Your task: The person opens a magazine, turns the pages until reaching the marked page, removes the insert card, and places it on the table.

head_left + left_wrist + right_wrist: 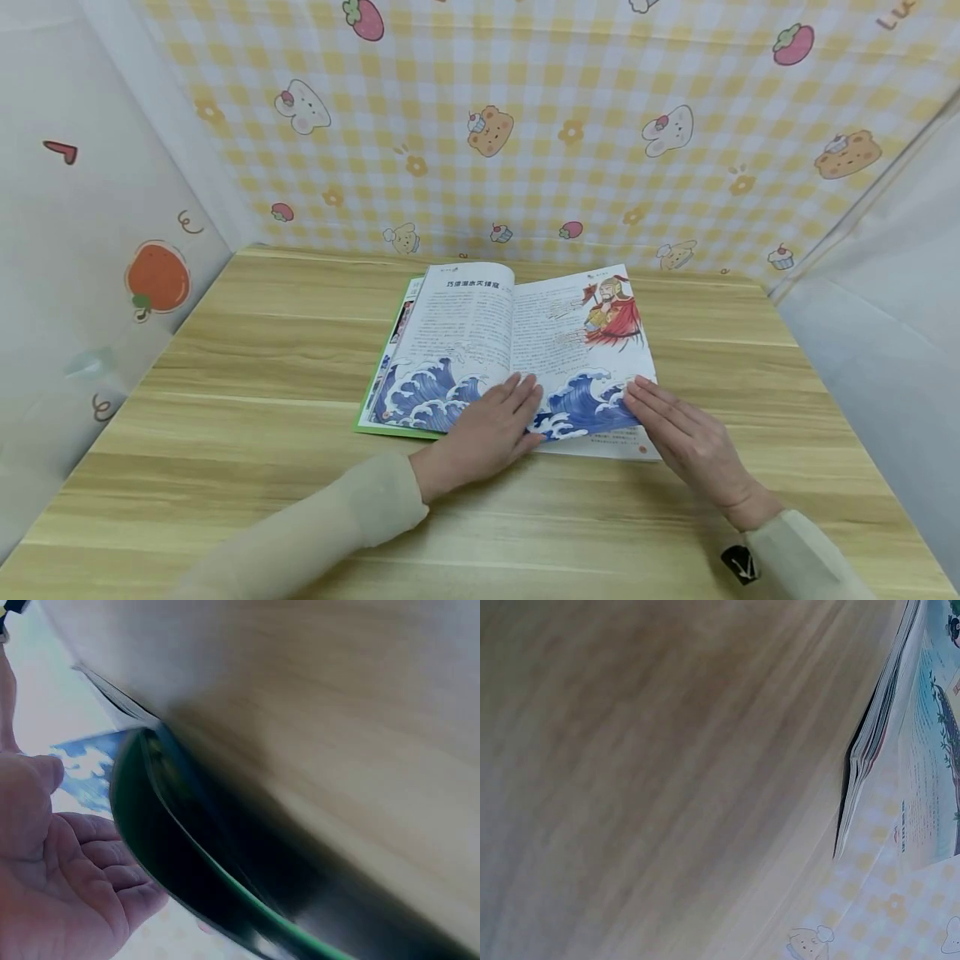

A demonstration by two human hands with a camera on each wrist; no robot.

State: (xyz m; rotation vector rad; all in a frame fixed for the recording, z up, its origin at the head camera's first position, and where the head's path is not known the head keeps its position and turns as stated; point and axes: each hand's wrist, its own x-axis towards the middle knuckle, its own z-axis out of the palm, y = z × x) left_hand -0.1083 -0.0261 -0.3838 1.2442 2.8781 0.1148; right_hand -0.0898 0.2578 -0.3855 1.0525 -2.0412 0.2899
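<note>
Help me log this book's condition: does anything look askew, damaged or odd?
One thing: the right-hand page sits askew over the page beneath, whose lower edge shows below it, so the two don't line up. The right hand touches the upper page's lower corner, perhaps mid-turn. No tear or spill shows.

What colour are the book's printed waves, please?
The waves are blue and white, clearest in the head view.

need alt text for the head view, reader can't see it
A person's left hand lies across the lower middle of an open illustrated book on a wood-grain table, while the right hand touches the lower outer corner of the right page. Blue waves are printed along the bottom, with a helmeted, red-robed figure at upper right. Behind is a yellow-checked backdrop.
</note>
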